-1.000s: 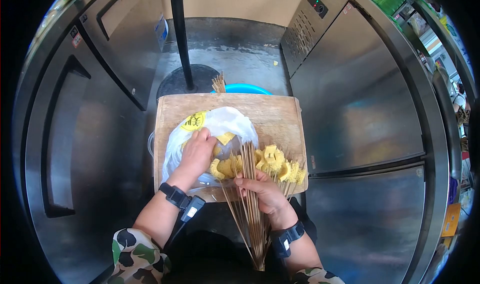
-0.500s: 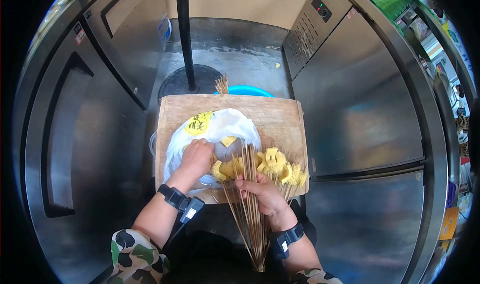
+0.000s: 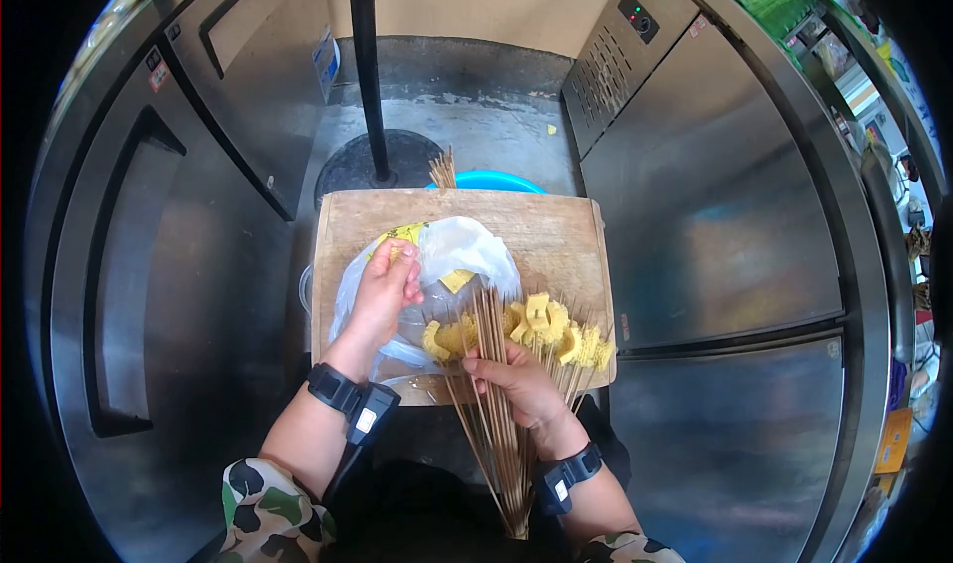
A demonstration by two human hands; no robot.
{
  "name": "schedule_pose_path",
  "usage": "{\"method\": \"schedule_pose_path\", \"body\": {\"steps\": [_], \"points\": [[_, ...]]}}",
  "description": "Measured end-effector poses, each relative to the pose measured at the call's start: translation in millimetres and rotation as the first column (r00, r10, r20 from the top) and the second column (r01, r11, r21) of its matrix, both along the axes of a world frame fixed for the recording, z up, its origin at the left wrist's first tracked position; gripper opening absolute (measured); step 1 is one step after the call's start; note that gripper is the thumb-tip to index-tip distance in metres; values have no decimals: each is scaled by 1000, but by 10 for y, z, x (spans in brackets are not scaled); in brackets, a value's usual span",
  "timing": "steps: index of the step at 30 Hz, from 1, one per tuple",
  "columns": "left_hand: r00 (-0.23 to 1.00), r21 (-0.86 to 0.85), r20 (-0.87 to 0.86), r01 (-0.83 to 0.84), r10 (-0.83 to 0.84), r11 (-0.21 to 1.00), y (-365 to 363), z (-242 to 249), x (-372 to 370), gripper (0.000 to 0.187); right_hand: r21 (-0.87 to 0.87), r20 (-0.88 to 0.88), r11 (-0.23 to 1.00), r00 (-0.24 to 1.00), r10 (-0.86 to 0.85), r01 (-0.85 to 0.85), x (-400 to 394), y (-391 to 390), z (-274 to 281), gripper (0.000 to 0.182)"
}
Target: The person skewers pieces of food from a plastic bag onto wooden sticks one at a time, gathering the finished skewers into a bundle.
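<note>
My right hand (image 3: 521, 382) is closed around a thick bundle of bamboo skewers (image 3: 490, 330), whose ends hang below the board. Above the white plastic bag (image 3: 467, 240), my left hand (image 3: 387, 283) is raised with its fingers curled and pinched together; whatever they hold, if anything, is hidden. One flat yellow piece (image 3: 457, 280) lies on the bag. Along the board's near right side rest several skewers threaded with folded, spongy yellow food pieces (image 3: 539, 315). The bundle partly covers that row.
Under all this is a wooden cutting board (image 3: 571, 225). Behind it stand a blue basin (image 3: 501, 180), more skewers (image 3: 443, 171) and a black pole on a round base (image 3: 342, 161). Steel cabinets (image 3: 705, 215) close in on both sides.
My left hand has lifted from the bag's near left part and moved up and slightly away from me. My right hand keeps the skewer bundle in nearly the same place.
</note>
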State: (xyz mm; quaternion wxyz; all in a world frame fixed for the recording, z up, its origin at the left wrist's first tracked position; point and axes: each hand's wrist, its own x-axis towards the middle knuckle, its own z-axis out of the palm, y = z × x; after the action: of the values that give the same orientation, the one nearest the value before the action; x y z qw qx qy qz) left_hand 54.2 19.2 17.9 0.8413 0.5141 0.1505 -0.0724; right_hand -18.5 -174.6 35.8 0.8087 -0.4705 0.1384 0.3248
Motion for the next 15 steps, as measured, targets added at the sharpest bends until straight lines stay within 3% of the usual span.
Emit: {"method": "schedule_pose_path", "body": {"steps": [2,5,8,11,15], "points": [[998,43,19,58,-59,997,19,-48,-4,20,17,-2,1000,1000,12,-12,0,6,-37,13],[1000,217,-17,11,-7,976,-102,20,-25,24,-6,-4,1000,1000,18,-18,3,29,-21,12],[999,191,34,-34,28,981,-187,55,-41,24,-12,0,1000,1000,13,-13,6,40,-23,12],[999,136,29,38,-42,990,-178,67,-62,22,-14,12,1000,1000,12,-12,3,41,-8,12],[999,-109,-1,32,-32,994,-109,62,-84,16,-8,20,1000,1000,10,-9,-1,32,-1,11]]}}
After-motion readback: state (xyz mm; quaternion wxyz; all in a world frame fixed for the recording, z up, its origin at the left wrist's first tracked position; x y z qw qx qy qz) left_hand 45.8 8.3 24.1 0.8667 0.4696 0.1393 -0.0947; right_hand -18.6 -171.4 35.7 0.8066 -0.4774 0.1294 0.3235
